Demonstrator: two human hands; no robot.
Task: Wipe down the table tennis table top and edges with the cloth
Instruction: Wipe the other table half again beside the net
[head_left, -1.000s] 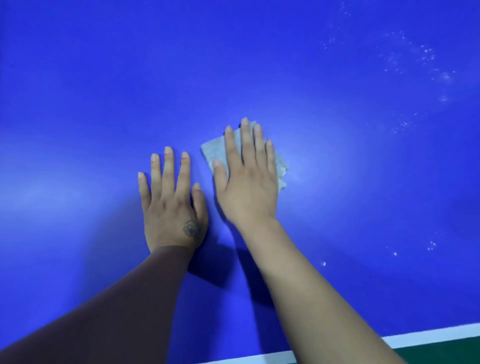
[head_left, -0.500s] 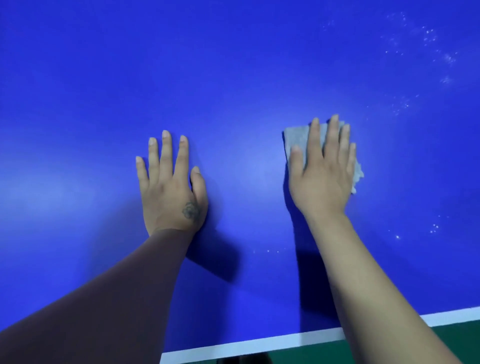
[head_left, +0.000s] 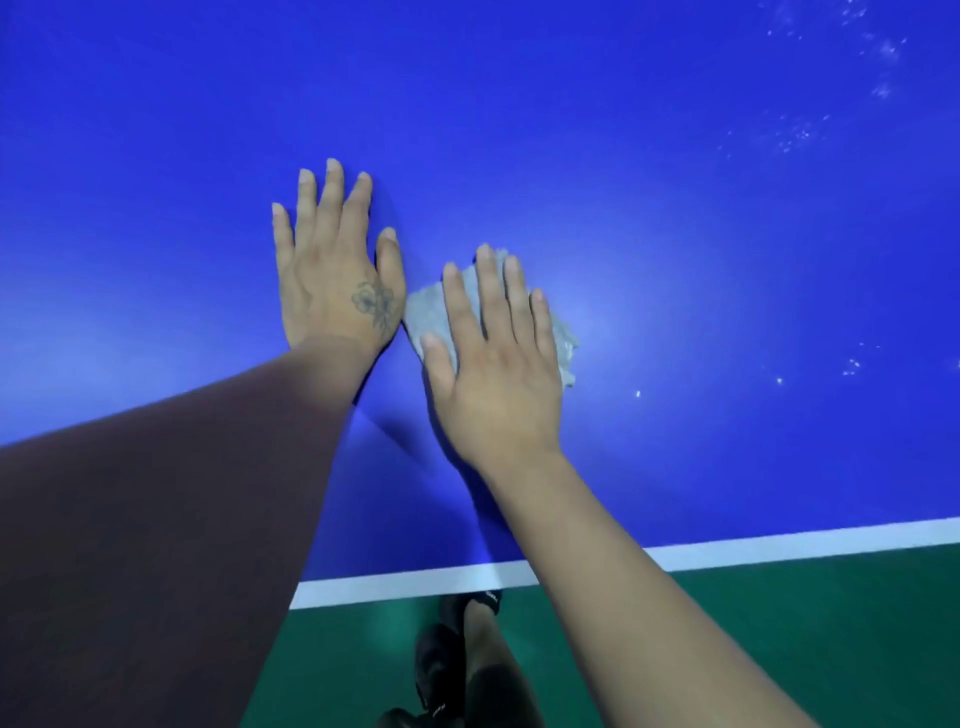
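My left hand (head_left: 337, 270), flat and empty on the glossy blue table tennis bench (head_left: 649, 182); just right, crumpled grey cloth (head_left: 428, 317) pinned under my flat, straight-fingered right hand (head_left: 498, 374); risk: white specks (head_left: 795, 135) far right get missed if my strokes fall short.

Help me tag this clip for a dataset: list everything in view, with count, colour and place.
table top: one, blue, fills most of the view.
edge line: one, white, along the table's near edge.
cloth: one, grey, on the table top under the right hand.
specks: many, white, scattered on the table top's right side.
floor: one, green, beyond the near edge.
shoes: count unclear, black, on the floor.
sleeve: one, dark brown, on the left forearm.
left hand: one, tattooed, flat on the table top beside the cloth.
right hand: one, bare, flat, pressing the cloth.
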